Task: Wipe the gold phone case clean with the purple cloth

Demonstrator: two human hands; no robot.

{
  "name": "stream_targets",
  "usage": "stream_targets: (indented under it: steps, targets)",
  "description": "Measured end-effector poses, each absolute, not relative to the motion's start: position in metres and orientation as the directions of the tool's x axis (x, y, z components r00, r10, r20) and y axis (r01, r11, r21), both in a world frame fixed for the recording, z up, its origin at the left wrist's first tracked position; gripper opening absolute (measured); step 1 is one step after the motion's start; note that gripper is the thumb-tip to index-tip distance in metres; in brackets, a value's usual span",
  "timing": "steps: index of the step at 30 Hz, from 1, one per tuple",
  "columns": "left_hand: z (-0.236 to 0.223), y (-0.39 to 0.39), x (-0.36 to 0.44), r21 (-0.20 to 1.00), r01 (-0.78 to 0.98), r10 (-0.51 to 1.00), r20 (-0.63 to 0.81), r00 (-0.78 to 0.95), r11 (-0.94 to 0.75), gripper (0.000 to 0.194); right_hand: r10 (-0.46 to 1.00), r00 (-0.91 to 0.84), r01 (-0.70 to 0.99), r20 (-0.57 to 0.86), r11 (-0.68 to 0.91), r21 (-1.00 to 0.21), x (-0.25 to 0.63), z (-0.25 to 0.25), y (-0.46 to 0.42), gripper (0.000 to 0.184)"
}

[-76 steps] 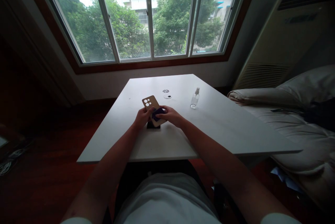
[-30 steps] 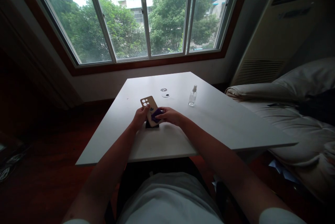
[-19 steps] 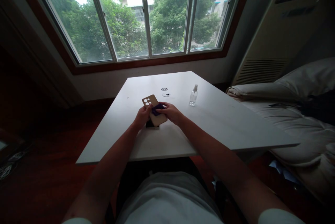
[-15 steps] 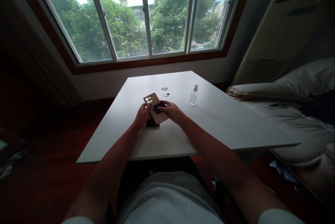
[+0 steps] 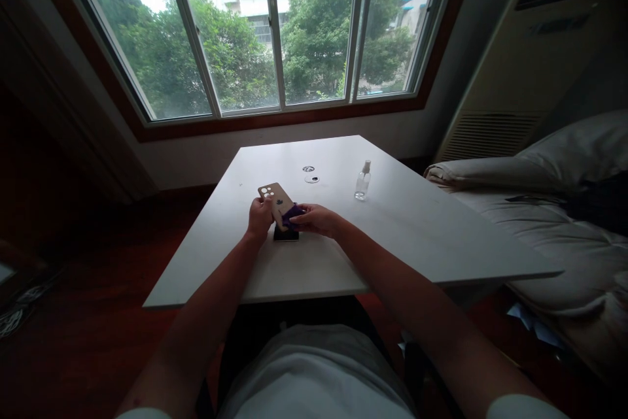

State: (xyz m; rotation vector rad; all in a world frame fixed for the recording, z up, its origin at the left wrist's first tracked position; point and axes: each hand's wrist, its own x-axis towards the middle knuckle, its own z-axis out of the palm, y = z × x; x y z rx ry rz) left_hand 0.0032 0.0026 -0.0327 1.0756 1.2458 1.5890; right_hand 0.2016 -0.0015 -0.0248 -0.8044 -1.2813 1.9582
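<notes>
My left hand (image 5: 260,217) grips a tan phone case (image 5: 275,199) by its left side, near the camera cut-outs. The case is tilted above the table, and a small dark mark shows on its back. In my right hand (image 5: 318,219) is a purple cloth (image 5: 290,214), pinched between the fingers and pressed against the lower right end of the case. Below the case a dark phone (image 5: 286,234) lies on the table, its upper part hidden by the case and my hands.
The white table (image 5: 402,236) stands under a window. A clear spray bottle (image 5: 362,182) is upright to the right of my hands. Two small round items (image 5: 312,179) lie farther back. A cushioned seat (image 5: 490,210) is at the right.
My left hand has moved the case left and slightly down. My right hand has slid the cloth from the middle of the case toward its lower right end, baring the dark mark.
</notes>
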Motion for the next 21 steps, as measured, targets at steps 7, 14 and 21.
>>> stream_targets:
  steps: [7,14,21]
  targets:
    - [-0.0292,0.0013,0.0036,0.990,-0.055,0.963,0.112,-0.246,-0.130,0.040,0.836,-0.532,-0.194,-0.136,-0.277,-0.941,0.2030,-0.0260,0.0001,0.065]
    - [-0.0274,0.0003,0.0031,0.994,-0.032,0.979,0.099,-0.176,-0.107,0.039,0.870,-0.468,-0.207,-0.156,-0.280,-0.937,0.2006,-0.0221,-0.0004,0.064]
    - [-0.0255,-0.0008,0.0019,0.990,0.026,0.978,0.140,-0.156,-0.138,0.035,0.877,-0.455,-0.217,-0.156,-0.279,-0.936,0.1999,-0.0210,-0.0007,0.061]
